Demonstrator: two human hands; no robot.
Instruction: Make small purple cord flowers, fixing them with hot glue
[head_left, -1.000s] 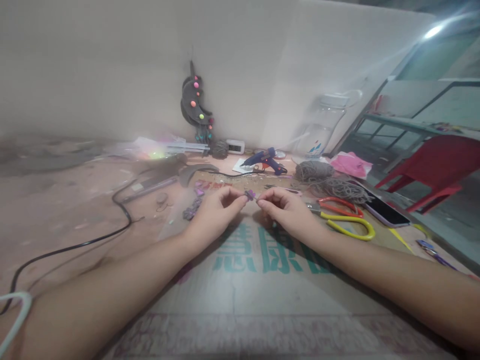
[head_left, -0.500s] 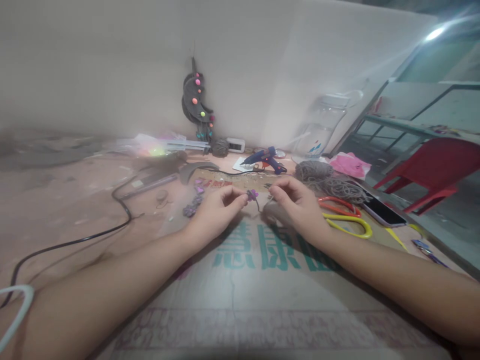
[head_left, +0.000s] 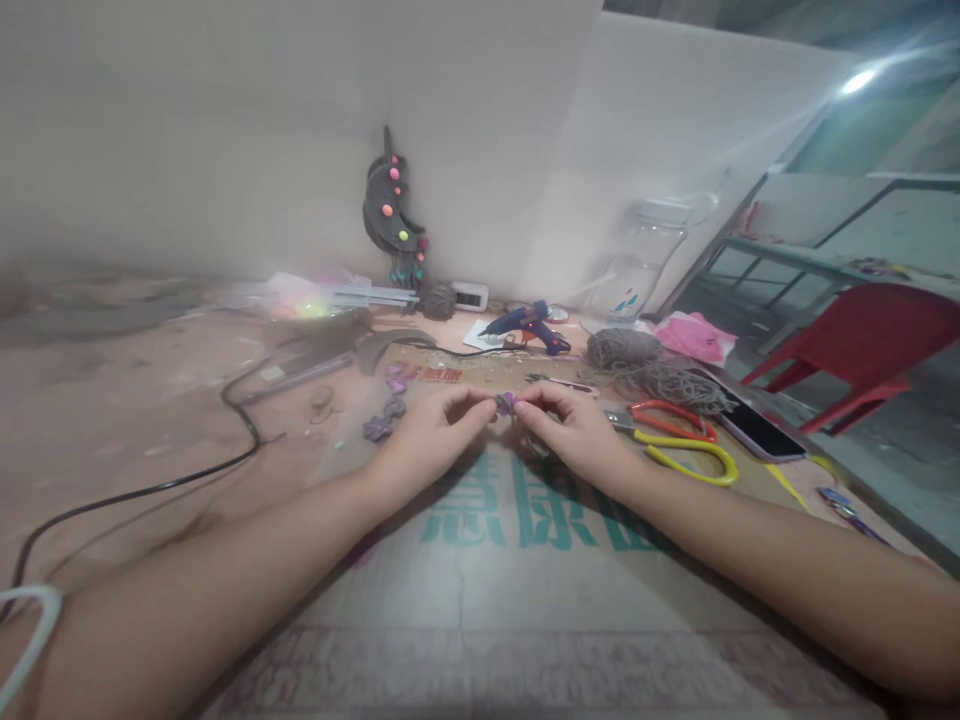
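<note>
Between my two hands, above the printed cardboard [head_left: 465,580], is a small purple and grey flower [head_left: 507,403]. My left hand [head_left: 439,430] pinches its left side with thumb and forefinger. From the right, my right hand [head_left: 570,428] closes thumb and fingertips on the same flower, covering part of it. A thin dark strand hangs below the flower, partly hidden by the fingers. Several more purple and grey flowers [head_left: 384,418] lie left of my left hand. Behind my right hand rests a small pair of scissors [head_left: 566,384].
A blue glue gun [head_left: 525,322] stands at the back, its black cable running left. To the right are grey yarn [head_left: 626,348], red-handled [head_left: 675,418] and yellow-handled [head_left: 697,462] tools, a phone [head_left: 757,425] and a clear jug [head_left: 645,260]. A moon-shaped ornament [head_left: 386,210] hangs on the wall.
My right hand has moved left and slightly down to the flower, and its fingertips now meet my left hand's there. The small scissors behind it show more fully.
</note>
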